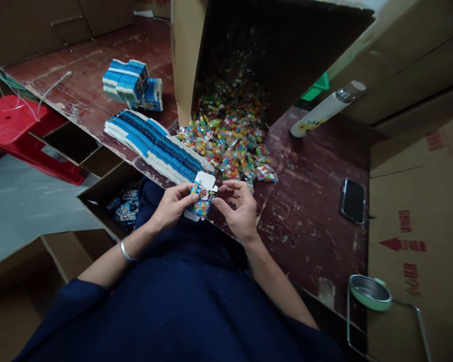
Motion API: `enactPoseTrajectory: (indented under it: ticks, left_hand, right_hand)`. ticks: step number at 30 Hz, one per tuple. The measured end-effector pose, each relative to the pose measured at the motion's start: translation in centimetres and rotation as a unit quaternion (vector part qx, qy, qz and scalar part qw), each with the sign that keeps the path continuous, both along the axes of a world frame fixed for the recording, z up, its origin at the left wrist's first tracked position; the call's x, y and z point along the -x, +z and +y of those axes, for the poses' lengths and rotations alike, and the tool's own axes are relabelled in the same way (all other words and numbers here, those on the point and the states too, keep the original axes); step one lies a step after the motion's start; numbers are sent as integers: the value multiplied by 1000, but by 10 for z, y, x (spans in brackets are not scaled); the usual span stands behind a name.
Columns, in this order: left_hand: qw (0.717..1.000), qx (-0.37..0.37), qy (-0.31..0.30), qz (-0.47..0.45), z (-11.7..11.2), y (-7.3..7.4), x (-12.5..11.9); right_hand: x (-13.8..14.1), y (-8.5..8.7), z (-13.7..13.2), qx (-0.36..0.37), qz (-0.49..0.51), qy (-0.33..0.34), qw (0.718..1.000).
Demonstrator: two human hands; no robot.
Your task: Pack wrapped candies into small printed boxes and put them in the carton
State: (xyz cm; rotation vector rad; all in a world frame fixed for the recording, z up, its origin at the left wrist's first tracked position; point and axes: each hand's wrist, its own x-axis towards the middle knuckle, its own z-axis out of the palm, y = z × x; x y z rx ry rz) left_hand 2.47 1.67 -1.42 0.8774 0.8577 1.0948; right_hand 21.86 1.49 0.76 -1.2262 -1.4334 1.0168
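Observation:
My left hand (173, 203) grips a small printed cardboard box (203, 199), thumb across its front. The blue box carries colourful pictures, and its white top flap stands up. A lower flap sticks out at the bottom. At the box's right edge is my right hand (238, 208), thumb and curled fingers apart, fingertips close to the side flap; whether they touch it I cannot tell. Just beyond lies a long row of flattened blue-and-white boxes (154, 146). Beside that row, small clear packets of colourful candy (230, 151) spill from a large dark-sided carton (283, 55).
Bundled flat boxes (126, 80) lie at the back left. A white bottle (326, 110) and a phone (353, 201) are on the right. Below the left table edge, an open carton holds filled-looking small boxes (127, 208). A red stool (13, 120) stands beyond; a metal-framed cup holder (370, 292) is lower right.

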Motion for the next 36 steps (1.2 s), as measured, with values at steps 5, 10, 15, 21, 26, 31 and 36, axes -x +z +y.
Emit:
enactPoseTrajectory:
  ticks: [5, 10, 15, 21, 26, 31, 36]
  left_hand:
    - [988, -55, 141, 32, -6, -6, -16]
    - [975, -102, 187, 66, -12, -9, -21]
    - [995, -74, 46, 44, -9, -9, -9]
    - [992, -73, -38, 92, -6, -2, 7]
    - [996, -60, 25, 58, -3, 2, 9]
    - [988, -87, 41, 118, -3, 2, 10]
    - [982, -119, 22, 148, -7, 1, 12]
  right_hand:
    - [17, -14, -8, 45, 4, -12, 999]
    - [24, -21, -3, -10, 59, -45, 997]
    - [19, -28, 0, -62, -11, -46, 997]
    - [14, -25, 4, -150, -51, -1, 987]
    - [19, -21, 9, -52, 77, 2, 996]
    - [18, -9, 18, 29, 61, 50, 996]
    - [9, -5, 28, 119, 74, 91, 986]
